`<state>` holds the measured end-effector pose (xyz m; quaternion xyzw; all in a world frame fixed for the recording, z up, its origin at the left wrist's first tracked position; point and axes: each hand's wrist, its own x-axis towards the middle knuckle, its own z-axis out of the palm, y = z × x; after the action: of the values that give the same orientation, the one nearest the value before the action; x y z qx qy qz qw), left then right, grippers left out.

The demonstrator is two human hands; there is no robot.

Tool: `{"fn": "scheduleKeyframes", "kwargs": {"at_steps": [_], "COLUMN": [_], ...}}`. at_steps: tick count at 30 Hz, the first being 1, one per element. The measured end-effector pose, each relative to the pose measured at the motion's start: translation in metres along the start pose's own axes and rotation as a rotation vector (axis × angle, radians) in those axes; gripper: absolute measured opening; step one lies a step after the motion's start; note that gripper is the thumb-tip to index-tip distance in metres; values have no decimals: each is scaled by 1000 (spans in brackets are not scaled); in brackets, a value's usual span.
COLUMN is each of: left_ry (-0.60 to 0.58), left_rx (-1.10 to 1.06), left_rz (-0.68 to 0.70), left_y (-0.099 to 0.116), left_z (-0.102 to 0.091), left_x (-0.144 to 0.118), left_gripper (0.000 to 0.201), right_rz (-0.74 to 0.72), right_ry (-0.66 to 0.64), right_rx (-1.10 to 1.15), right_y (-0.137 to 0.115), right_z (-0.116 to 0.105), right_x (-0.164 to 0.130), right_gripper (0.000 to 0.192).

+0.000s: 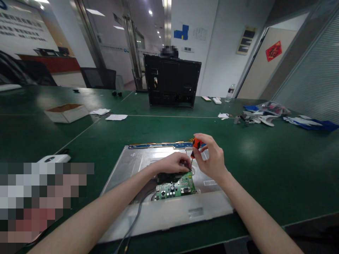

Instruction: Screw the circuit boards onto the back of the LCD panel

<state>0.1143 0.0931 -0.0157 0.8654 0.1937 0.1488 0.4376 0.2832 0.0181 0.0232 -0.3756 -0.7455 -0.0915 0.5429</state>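
Note:
My right hand [213, 157] grips the orange and black handle of a small screwdriver [196, 144] between thumb and fingers. The screwdriver stands nearly upright, its tip at the back right corner of a green circuit board [174, 189]. At that same corner my left hand [174, 162] has its fingers pinched together beside the tip; what they hold, if anything, is hidden. Under the board lies the silver metal back of a flat display panel [120, 176], with a narrow blue circuit strip [153, 145] along its far edge. Grey cables [138, 211] run from the board toward me.
Upright across the green table [265, 158] stands a black monitor housing [173, 81]. An open cardboard box [67, 114] and papers [116, 117] sit at the left. Bags and scraps [262, 114] lie at the right, near a water bottle [230, 92]. A blurred-out area covers the lower left.

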Motion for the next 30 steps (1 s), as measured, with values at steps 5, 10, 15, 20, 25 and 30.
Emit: {"fn": "scheduleKeyframes", "kwargs": {"at_steps": [5,10,15,20,25,30], "left_ry": [6,3,5,5,-7,2], "left_rx": [24,-4,-12,7,17,29], "left_rz": [-18,-38,-44,-23,6,-10], "left_y": [1,2,4,1,-1,1], "left_z": [0,0,0,0,-1,0], "left_x": [0,-1,-1,0,0,0], "left_gripper": [7,6,6,6,8,4], "right_rz": [37,105,79,26,16,36], "right_ry": [33,47,23,-4,-17,47], "right_rx": [38,13,5,-2,-16,-67], "right_y": [1,2,1,-1,-2,1], "right_z": [3,5,4,0,0,3], "right_x": [-3,-5,-5,0,1,-3], "right_gripper": [40,40,39,37,40,38]}}
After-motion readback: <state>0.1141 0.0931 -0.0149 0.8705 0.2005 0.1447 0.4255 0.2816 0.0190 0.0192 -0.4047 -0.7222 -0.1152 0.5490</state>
